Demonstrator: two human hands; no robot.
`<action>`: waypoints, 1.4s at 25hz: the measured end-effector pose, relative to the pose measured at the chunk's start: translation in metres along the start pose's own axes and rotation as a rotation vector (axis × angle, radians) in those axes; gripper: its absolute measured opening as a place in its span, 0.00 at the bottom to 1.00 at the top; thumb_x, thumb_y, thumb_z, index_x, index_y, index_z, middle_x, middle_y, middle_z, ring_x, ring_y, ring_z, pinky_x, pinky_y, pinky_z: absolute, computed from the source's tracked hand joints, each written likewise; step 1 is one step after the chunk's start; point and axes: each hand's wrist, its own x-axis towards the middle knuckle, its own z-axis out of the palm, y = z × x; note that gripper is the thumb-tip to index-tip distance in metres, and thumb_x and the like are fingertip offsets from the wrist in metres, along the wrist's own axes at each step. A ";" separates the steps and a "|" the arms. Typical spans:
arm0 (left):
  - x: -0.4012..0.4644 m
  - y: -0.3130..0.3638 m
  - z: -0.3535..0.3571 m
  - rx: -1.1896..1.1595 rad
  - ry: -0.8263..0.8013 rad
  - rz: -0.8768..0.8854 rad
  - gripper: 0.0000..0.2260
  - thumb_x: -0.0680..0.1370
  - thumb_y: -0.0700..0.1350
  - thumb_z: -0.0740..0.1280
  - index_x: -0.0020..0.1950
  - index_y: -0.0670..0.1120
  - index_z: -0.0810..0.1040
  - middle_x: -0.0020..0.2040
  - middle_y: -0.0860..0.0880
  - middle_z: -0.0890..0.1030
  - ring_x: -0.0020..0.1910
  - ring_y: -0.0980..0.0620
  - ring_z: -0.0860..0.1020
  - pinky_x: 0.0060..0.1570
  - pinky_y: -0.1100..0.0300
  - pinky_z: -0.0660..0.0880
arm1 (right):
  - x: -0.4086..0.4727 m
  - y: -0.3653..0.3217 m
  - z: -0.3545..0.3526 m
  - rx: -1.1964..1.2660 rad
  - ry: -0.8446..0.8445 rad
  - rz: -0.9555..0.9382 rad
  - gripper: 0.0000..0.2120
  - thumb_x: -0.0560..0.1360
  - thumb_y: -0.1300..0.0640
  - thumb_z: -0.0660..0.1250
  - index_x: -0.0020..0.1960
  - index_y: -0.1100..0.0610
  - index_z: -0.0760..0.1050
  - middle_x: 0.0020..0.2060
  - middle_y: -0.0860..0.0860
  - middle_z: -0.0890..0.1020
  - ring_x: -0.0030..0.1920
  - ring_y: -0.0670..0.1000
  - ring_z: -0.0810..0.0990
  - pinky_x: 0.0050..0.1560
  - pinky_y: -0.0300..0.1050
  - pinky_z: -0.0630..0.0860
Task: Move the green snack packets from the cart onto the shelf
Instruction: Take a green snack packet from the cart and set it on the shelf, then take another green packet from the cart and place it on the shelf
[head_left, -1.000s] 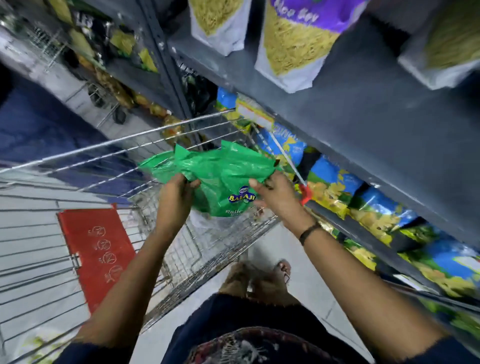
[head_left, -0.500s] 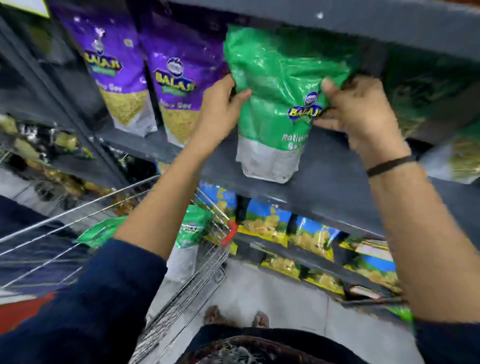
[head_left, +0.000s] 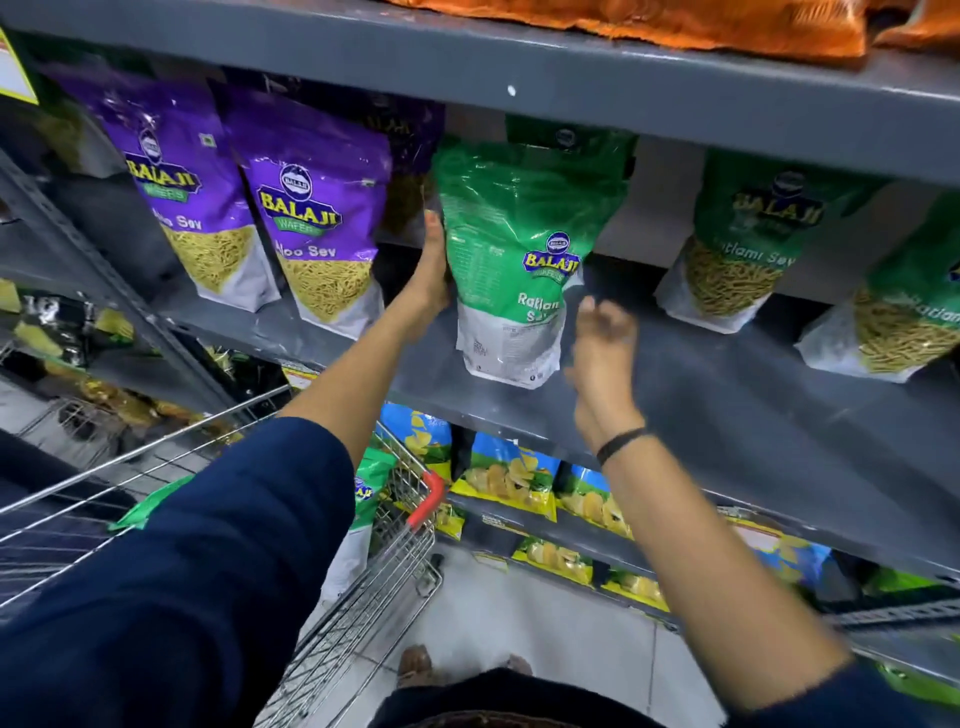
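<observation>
A green Balaji snack packet (head_left: 519, 249) stands upright on the grey shelf (head_left: 701, 410), its white bottom resting on the board. My left hand (head_left: 431, 280) lies flat against the packet's left edge. My right hand (head_left: 602, 348) hovers just off its lower right corner, fingers apart and blurred, holding nothing. Another green packet (head_left: 371, 488) sits in the wire cart (head_left: 384, 587) below, mostly hidden behind my left sleeve. Two more green packets (head_left: 748, 244) stand further right on the same shelf.
Purple Balaji packets (head_left: 306, 208) stand on the shelf left of the green one. An upper shelf (head_left: 519, 67) with orange packets overhangs. Blue and yellow chip bags (head_left: 509, 478) fill the lower shelves. The cart's red corner (head_left: 428, 499) is close to the shelving.
The packet went from over the cart up onto the shelf. My right hand has let go and pulled back; my left hand still rests on the packet's side.
</observation>
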 end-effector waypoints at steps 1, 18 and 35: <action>-0.001 -0.005 0.005 -0.081 -0.002 -0.044 0.34 0.77 0.62 0.33 0.70 0.45 0.63 0.71 0.42 0.68 0.69 0.45 0.67 0.64 0.53 0.69 | -0.013 0.015 0.005 0.003 -0.081 0.084 0.17 0.68 0.38 0.59 0.51 0.48 0.70 0.47 0.50 0.72 0.46 0.50 0.71 0.49 0.47 0.72; -0.018 -0.073 0.015 -0.103 0.175 -0.032 0.19 0.78 0.57 0.55 0.65 0.50 0.64 0.64 0.49 0.71 0.62 0.51 0.72 0.65 0.47 0.70 | 0.034 0.047 0.013 -0.014 -0.291 0.132 0.23 0.77 0.43 0.53 0.68 0.52 0.65 0.68 0.51 0.71 0.68 0.51 0.69 0.68 0.52 0.68; -0.131 -0.303 -0.229 0.452 0.443 -0.731 0.13 0.76 0.43 0.62 0.57 0.37 0.74 0.56 0.31 0.78 0.51 0.35 0.78 0.53 0.45 0.76 | -0.091 0.200 0.152 -0.576 -0.671 0.727 0.18 0.76 0.57 0.61 0.62 0.64 0.70 0.61 0.64 0.76 0.56 0.60 0.77 0.51 0.51 0.76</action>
